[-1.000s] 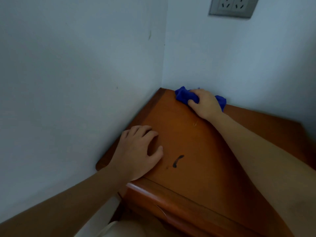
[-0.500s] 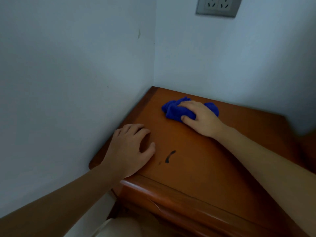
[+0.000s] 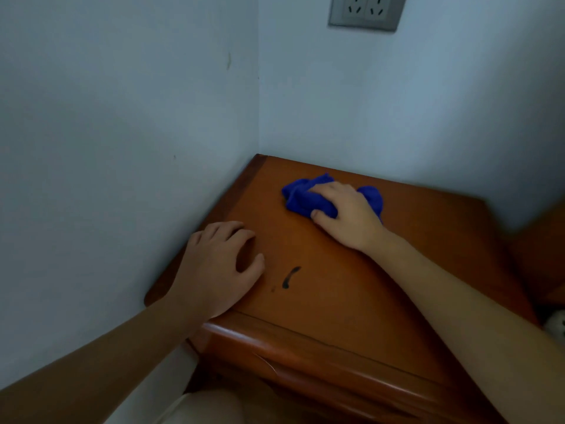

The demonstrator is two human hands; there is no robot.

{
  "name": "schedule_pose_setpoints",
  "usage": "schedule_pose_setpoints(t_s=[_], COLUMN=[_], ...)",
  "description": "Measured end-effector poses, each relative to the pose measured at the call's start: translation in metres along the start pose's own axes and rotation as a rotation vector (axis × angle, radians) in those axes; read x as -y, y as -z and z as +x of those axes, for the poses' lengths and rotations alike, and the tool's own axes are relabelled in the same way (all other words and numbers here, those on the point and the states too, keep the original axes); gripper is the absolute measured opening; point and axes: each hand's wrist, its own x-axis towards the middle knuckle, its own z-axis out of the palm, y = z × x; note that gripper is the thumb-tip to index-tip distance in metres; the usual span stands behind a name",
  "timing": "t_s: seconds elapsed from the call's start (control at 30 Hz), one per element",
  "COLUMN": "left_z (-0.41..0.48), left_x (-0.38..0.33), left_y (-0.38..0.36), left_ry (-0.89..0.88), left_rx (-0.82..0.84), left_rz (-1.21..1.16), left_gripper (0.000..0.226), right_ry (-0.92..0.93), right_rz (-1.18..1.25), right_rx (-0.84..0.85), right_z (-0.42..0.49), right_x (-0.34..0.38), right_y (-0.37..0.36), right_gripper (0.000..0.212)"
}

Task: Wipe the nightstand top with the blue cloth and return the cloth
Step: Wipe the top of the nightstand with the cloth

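Observation:
The wooden nightstand top fills the corner between two pale walls. A crumpled blue cloth lies on its far part, and my right hand grips it against the wood, thumb curled at the cloth's near edge. My left hand rests on the near left corner of the top with fingers bent, holding nothing. A dark curved mark sits on the wood just right of my left thumb.
Walls close the nightstand in on the left and at the back. A grey double socket is mounted high on the back wall. The drawer front runs below the near edge. Another wooden piece stands at the right.
My right hand has drawn the cloth from the back wall edge towards me and slightly left across the top. My left hand has stayed planted on the near left corner.

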Motion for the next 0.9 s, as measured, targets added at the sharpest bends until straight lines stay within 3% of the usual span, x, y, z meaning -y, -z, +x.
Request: schedule_pose_setpoints(t_s=[0.1, 0.23, 0.43, 0.53, 0.7, 0.9], left_z=[0.000, 0.001, 0.001, 0.001, 0.000, 0.002], left_x=[-0.001, 0.000, 0.000, 0.000, 0.000, 0.001], left_y=[0.001, 0.002, 0.001, 0.001, 0.001, 0.002], left_ry=[-0.006, -0.003, -0.006, -0.003, -0.003, -0.010], left_rx=[-0.004, 0.000, -0.009, 0.002, -0.002, 0.015], left_rz=[-0.002, -0.007, -0.015, -0.007, -0.003, 0.006], left_gripper=[0.053, 0.054, 0.052, 0.052, 0.053, 0.054], right_ry=[0.128, 0.132, -0.202, -0.257, -0.160, 0.135], right_rz=[0.045, 0.044, 0.011, -0.026, 0.000, 0.027], right_rx=[0.048, 0.078, -0.073, -0.098, -0.067, 0.083], right_z=[-0.038, -0.026, 0.041, 0.052, 0.021, -0.049], right_x=[0.019, -0.003, -0.073, -0.075, -0.057, -0.020], right_y=[0.004, 0.013, 0.025, 0.024, 0.021, 0.026], right_gripper=[0.047, 0.048, 0.051, 0.043, 0.045, 0.048])
